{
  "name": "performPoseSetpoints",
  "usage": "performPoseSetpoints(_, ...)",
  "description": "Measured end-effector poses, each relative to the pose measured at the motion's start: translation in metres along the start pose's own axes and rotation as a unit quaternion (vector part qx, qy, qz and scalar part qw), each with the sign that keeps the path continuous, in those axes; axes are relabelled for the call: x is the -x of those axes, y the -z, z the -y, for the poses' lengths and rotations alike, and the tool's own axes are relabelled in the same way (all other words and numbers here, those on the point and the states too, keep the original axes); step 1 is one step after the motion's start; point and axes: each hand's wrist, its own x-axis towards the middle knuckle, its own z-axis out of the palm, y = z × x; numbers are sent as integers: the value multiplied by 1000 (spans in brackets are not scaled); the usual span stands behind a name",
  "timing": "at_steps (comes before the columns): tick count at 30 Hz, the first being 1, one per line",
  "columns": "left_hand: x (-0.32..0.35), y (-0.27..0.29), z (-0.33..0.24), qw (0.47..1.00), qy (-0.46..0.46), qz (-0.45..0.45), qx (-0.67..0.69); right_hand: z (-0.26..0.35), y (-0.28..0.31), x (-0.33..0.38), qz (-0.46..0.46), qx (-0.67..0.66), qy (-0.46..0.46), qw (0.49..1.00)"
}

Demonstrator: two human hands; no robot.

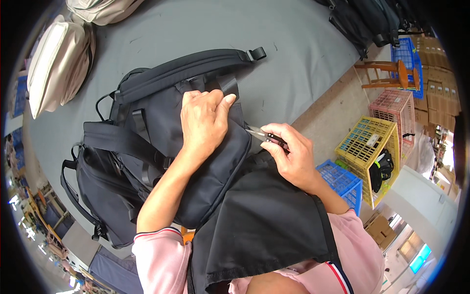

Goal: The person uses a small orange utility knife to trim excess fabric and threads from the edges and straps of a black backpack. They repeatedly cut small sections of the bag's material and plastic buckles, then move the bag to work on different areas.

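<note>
A black backpack (210, 186) lies in front of me on the grey-covered table (289, 54), its padded shoulder strap (186, 66) stretched along the far side. My left hand (205, 120) is closed on the backpack near the base of that strap, fingers curled under and mostly hidden. In my right hand (296, 157) is a pair of small thread snips (276, 140) with dark handles. Their pointed metal blades touch or nearly touch the bag's right edge; I cannot tell which. A black apron (269, 215) covers my front, close below the bag.
Another black backpack (100, 186) lies to the left, against the first. Beige bags (56, 68) stand at the far left, and dark bags (362, 22) at the far right. Beyond the table's right edge are a wooden stool (384, 73), a yellow crate (367, 142) and a blue crate (342, 181).
</note>
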Motion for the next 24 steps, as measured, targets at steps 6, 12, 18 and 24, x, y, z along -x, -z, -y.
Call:
performPoseSetpoints(6,2,-3,0,998,-16,-51,21,3,7,-10,20,123,92,988)
performPoseSetpoints(12,3,-2,2,996,-33,-72,42,14,16,-19,47,194,133,971)
performPoseSetpoints(18,3,0,3,995,-22,-81,61,5,11,-15,22,30,37,999)
performPoseSetpoints(24,3,1,7,994,-11,-76,80,7,15,-24,47,96,100,989)
